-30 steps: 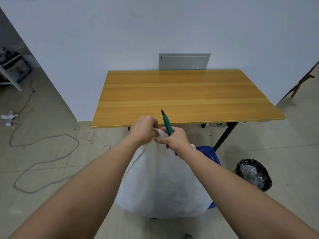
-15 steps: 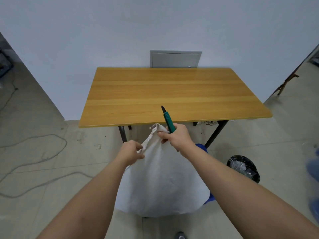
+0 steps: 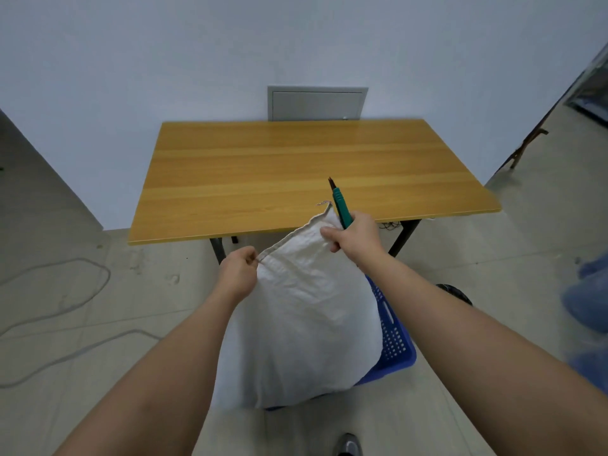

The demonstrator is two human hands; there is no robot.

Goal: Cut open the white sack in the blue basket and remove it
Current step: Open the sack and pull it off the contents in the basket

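White woven fabric fills the centre of my view: the white sack [image 3: 306,324] stands upright in the blue basket [image 3: 393,343] on the floor, just in front of the wooden table [image 3: 296,172]. Only the right wall of the basket shows; the sack hides the rest.

My left hand [image 3: 238,274] is at the left end of the sack's top edge. Its fingers [image 3: 248,258] are pinched together on the seam thread [image 3: 263,256] at that corner. My left forearm runs from the lower left of the view up to this point.

My right hand [image 3: 353,235] is at the upper right corner of the sack. Its fingers [image 3: 329,233] are clamped on the sack fabric just below the top edge, and the same hand grips the green-handled cutter [image 3: 340,209]. The cutter points up and away from me, its dark tip over the table's near edge. A short frayed thread end shows at the sack's top right corner, just beside the cutter handle.

The top edge of the sack slopes up from my left hand to my right hand and appears taut between them.

A black bin [image 3: 455,294] stands on the floor to the right of the basket, mostly hidden by my right forearm. A grey cable [image 3: 82,291] loops on the floor at left.
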